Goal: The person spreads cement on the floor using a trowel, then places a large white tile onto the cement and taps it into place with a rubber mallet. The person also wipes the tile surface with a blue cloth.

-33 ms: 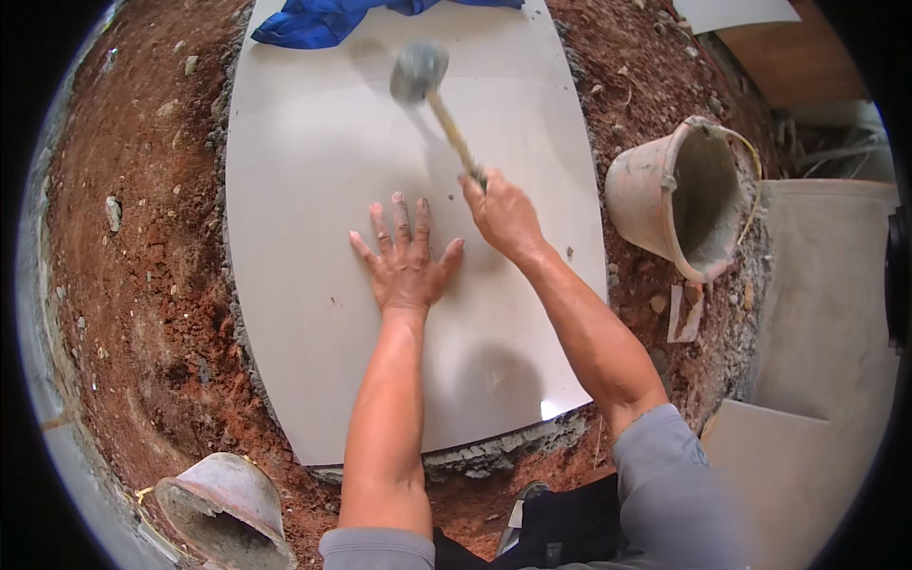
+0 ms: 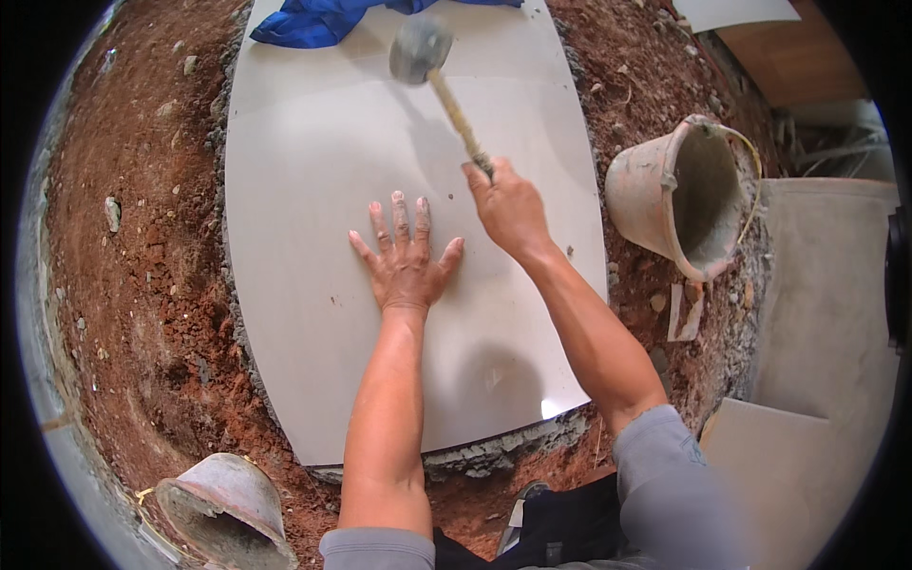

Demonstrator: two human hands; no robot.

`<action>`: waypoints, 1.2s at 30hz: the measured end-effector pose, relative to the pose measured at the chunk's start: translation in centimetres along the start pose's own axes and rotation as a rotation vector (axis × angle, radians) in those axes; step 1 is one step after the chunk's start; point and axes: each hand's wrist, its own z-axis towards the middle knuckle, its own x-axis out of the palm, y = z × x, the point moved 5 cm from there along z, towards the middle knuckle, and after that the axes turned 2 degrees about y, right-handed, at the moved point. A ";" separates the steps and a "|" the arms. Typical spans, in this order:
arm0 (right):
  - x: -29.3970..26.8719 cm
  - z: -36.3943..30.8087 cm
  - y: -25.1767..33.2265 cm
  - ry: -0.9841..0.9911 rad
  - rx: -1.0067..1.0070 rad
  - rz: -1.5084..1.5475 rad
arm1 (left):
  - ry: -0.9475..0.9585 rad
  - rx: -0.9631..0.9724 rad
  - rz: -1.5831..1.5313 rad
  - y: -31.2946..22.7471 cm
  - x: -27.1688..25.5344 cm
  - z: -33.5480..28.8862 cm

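Observation:
A large pale tile (image 2: 294, 313) lies on a bed of grey mortar over reddish soil. Flat on its middle rests my left hand (image 2: 407, 261), fingers spread and nothing in it. My right hand (image 2: 513, 211) is wrapped round the wooden handle of a rubber mallet (image 2: 456, 116), to the right of and beyond the left hand. The mallet's dark grey head (image 2: 421, 49), slightly blurred, is over the far part of the tile, and a shadow falls on the tile below it.
Blue cloth (image 2: 313, 24) lies on the tile's far end. A mortar-stained bucket (image 2: 646, 190) is tipped over at the right, and another bucket (image 2: 228, 484) stands at the near left. Red soil (image 2: 142, 285) with stones borders the tile. Pale boards or tiles (image 2: 817, 304) lie at the far right.
The mallet head has shifted a little farther away from me, with my right hand rising slightly along with it. My left hand has stayed in place on the tile.

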 end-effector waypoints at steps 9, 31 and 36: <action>-0.5 0.3 -2.6 -0.089 0.015 0.097 | 0.004 -0.026 0.037 0.0 0.0 0.4; -5.8 -3.1 -11.7 -0.250 0.317 0.015 | -0.014 -0.018 0.025 -0.1 0.0 0.4; -4.1 -3.5 -10.3 0.016 0.414 -0.132 | -0.002 -0.028 0.035 -0.2 -0.1 0.5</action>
